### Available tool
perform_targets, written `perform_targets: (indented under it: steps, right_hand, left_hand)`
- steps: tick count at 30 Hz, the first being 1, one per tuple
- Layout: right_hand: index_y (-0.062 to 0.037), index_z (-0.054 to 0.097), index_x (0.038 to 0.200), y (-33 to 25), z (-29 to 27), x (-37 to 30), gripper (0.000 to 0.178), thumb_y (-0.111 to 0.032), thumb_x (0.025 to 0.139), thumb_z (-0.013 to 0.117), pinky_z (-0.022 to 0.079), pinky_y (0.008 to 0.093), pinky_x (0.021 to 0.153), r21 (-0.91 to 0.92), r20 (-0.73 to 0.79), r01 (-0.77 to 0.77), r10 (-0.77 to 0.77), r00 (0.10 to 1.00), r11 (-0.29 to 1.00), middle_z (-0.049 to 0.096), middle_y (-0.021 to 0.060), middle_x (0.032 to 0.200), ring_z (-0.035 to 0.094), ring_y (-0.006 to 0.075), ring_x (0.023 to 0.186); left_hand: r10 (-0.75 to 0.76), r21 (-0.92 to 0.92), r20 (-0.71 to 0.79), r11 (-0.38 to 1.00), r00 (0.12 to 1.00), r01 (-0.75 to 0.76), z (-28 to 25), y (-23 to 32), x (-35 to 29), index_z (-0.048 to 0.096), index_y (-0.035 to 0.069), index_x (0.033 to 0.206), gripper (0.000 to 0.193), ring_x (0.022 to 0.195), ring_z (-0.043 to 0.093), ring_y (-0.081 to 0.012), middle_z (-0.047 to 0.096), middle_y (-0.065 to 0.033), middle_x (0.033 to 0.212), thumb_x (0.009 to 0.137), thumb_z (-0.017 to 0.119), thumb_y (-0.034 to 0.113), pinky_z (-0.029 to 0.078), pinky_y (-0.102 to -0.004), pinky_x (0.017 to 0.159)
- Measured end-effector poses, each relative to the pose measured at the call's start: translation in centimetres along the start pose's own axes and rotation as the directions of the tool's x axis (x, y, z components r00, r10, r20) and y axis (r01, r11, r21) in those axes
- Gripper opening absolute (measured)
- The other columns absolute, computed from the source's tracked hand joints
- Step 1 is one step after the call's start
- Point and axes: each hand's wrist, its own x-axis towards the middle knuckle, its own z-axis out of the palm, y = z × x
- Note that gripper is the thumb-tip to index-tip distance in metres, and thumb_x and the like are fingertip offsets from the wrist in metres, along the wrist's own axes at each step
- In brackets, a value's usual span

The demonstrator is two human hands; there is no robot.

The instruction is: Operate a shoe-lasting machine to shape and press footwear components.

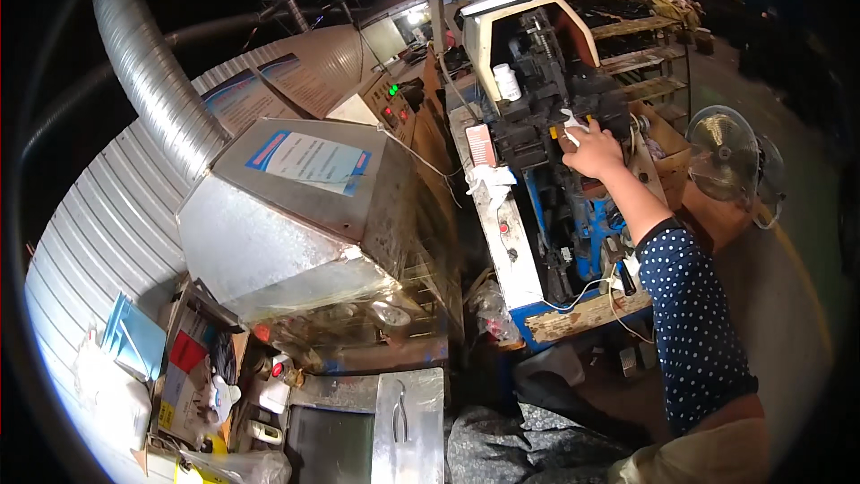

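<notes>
My right hand (596, 151) reaches over the dark, greasy machine (546, 161) from the right, its sleeve dark blue with white dots. The fingers are bent around a small white piece (572, 129), which I cannot make out more closely. Yellow parts of the machine show beside the fingertips. A white bottle (507, 82) stands on the machine, beyond and left of the hand. My left hand does not appear in the picture.
A white rag (490, 181) and a pink card (480, 145) lie on the machine's left edge. To the left is a metal hood (269, 206); below it, pliers (399, 412) lie on a metal plate. A fan (724, 154) and a cardboard box (667, 157) stand at right.
</notes>
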Motion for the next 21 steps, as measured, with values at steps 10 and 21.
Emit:
perform_targets:
  steps: [10,21]
  right_hand:
    - [-0.0231,0.055,0.143,-0.1,-0.3,0.1,0.068,-0.042,0.078,0.067,0.048,0.0438,0.101,-0.001,0.018,0.012,-0.012,1.0,1.0,0.054,0.0201,0.136,0.057,0.0415,0.117]
    - [-0.024,0.05,0.148,-0.1,-0.4,0.4,0.073,-0.042,0.079,0.066,0.046,0.046,0.105,-0.011,0.066,0.0,0.001,0.998,1.0,0.05,0.0198,0.141,0.054,0.0425,0.121]
  left_hand:
    - [0.003,-0.017,0.018,1.0,1.0,-0.003,1.2,-1.1,0.3,0.049,-0.007,0.137,0.063,0.128,0.045,-0.0492,0.047,-0.0342,0.139,0.098,0.049,0.043,0.034,-0.0587,0.109]
    - [0.029,-0.028,0.018,0.999,0.999,-0.028,4.0,-4.2,0.9,0.046,-0.007,0.14,0.065,0.133,0.042,-0.0495,0.044,-0.0346,0.143,0.099,0.049,0.042,0.031,-0.0593,0.112]
